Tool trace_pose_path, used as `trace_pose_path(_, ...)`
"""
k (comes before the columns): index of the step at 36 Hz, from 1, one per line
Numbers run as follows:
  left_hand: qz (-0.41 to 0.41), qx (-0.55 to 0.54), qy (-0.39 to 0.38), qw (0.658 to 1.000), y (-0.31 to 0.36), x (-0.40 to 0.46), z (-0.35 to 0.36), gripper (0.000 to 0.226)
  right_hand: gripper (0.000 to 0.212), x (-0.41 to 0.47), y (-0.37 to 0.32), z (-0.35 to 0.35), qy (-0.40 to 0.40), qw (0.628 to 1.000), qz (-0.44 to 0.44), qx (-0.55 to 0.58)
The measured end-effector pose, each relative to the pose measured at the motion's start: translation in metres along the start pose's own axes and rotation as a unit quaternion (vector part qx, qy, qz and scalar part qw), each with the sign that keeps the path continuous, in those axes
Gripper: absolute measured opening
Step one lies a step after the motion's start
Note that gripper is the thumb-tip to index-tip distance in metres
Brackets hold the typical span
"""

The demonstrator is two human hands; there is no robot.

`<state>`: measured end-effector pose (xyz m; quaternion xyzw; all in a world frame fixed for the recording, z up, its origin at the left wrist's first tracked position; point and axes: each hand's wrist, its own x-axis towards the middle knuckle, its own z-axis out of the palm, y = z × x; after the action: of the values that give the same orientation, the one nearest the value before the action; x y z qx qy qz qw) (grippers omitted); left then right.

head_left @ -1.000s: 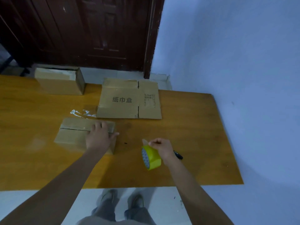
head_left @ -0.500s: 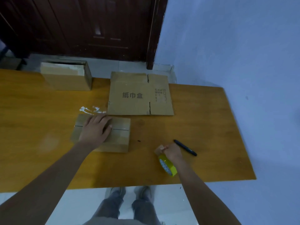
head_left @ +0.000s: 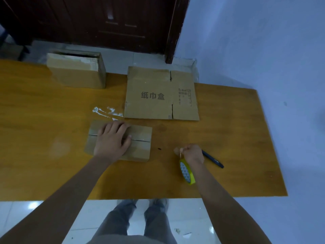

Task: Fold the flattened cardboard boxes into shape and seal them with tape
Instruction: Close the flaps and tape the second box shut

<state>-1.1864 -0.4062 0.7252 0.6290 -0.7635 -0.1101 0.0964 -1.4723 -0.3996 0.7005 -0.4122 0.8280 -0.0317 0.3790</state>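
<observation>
A small folded cardboard box (head_left: 140, 138) lies on the wooden table (head_left: 52, 164), its top flaps meeting in a seam. My left hand (head_left: 112, 140) presses flat on its top. To the right, my right hand (head_left: 192, 153) pinches the loose end of a yellow tape roll (head_left: 186, 171), which hangs below the fist near the table. A flattened cardboard box (head_left: 160, 95) with printed characters lies at the table's far edge. Another folded box (head_left: 77, 73) stands at the far left.
A dark pen (head_left: 213, 160) lies just right of my right hand. Crumpled clear tape scraps (head_left: 105, 111) sit between the small box and the flat one. A dark door (head_left: 105, 23) and a blue wall (head_left: 263, 50) stand behind the table.
My left hand has slid from the box's right end onto its top middle. My right hand with the tape roll has dropped lower, toward the pen.
</observation>
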Motion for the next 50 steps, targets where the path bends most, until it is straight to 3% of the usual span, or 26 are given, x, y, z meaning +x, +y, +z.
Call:
trace_pose_path(6, -0.004, -0.006, 0.003, 1.000, 0.002, 0.003, 0.000, 0.046, 0.025, 0.020, -0.023, 0.004, 0.009, 0.993, -0.030, 0.110)
trace_pose_path(16, -0.003, -0.007, 0.015, 1.000, -0.002, -0.001, -0.001, 0.044, 0.034, 0.035, -0.019, 0.006, -0.109, 0.993, -0.031, 0.035)
trace_pose_path(20, -0.002, -0.002, 0.021, 1.000, -0.002, -0.001, -0.001, 0.044, 0.028, 0.030, -0.008, 0.007, -0.147, 0.988, 0.002, 0.045)
trace_pose_path(27, -0.003, 0.001, 0.023, 1.000, 0.001, 0.000, 0.000, 0.044, 0.025, 0.034, -0.003, 0.010, -0.115, 0.992, -0.057, -0.009)
trace_pose_path(30, -0.001, 0.003, 0.026, 1.000, 0.000, 0.001, 0.000, 0.044, 0.011, 0.036, -0.010, 0.011, -0.130, 0.986, -0.086, -0.066)
trace_pose_path(35, -0.003, 0.002, 0.025, 1.000, 0.000, 0.002, 0.000, 0.043, 0.021, 0.044, -0.016, 0.015, -0.141, 0.983, -0.075, -0.093)
trace_pose_path(40, 0.000, -0.001, 0.037, 0.999, 0.001, 0.001, 0.001, 0.041, 0.012, 0.041, -0.020, 0.014, -0.146, 0.971, -0.103, -0.156)
trace_pose_path(50, 0.002, -0.007, 0.041, 0.999, 0.000, 0.002, 0.002, 0.041, 0.021, 0.040, -0.024, 0.018, -0.157, 0.976, -0.084, -0.122)
